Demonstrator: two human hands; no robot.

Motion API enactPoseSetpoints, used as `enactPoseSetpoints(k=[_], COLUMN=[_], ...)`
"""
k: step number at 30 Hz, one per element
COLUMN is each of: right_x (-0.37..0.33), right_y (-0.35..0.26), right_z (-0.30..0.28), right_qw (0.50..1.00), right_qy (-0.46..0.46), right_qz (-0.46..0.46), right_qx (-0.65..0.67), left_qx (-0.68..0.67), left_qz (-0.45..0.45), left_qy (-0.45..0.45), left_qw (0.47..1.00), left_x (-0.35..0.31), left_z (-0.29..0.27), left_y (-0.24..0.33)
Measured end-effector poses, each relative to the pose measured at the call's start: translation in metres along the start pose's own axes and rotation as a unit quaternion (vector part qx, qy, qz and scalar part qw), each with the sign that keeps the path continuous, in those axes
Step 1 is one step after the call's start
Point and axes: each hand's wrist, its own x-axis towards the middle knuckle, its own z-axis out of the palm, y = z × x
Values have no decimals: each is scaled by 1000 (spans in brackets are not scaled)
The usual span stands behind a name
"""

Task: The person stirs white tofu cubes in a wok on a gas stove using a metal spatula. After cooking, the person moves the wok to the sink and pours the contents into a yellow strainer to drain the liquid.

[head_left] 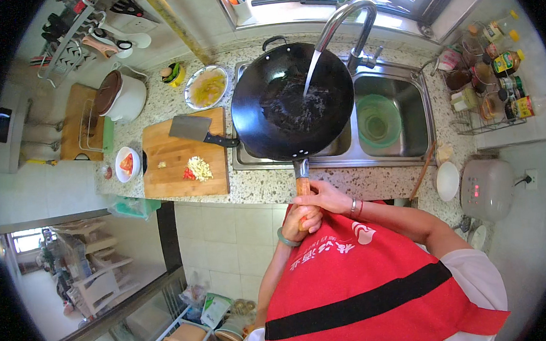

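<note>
A large black wok (264,118) rests over the sink, and a stream of water (310,74) from the curved steel faucet (363,11) falls into it, rippling the water inside. Its wooden handle (303,186) points toward me. My left hand (300,222) is wrapped round the handle's near end, close to my red apron (365,270). Just above it, my right hand (327,196) grips the same handle with its fingers closed. The wok hides most of the left sink basin.
Left of the wok, a cleaver (190,128) and chopped garlic and red pepper (199,169) lie on a cutting board (160,139). Behind it stands a plate of yellowish food (207,87). A green basin (379,120) sits in the right sink; a bottle rack (490,125) and rice cooker (487,187) stand far right.
</note>
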Motion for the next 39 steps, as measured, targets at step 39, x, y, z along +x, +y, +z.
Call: enactPoseSetpoints(k=[39], right_x=[-21], right_y=[-100], right_z=[-54], right_qw=[959], right_qy=[-283], right_qz=[5], right_qx=[9], left_qx=[-168], left_qz=[-37], left_qy=[74], left_qw=[982], left_x=[-44], left_z=[90], left_y=[76])
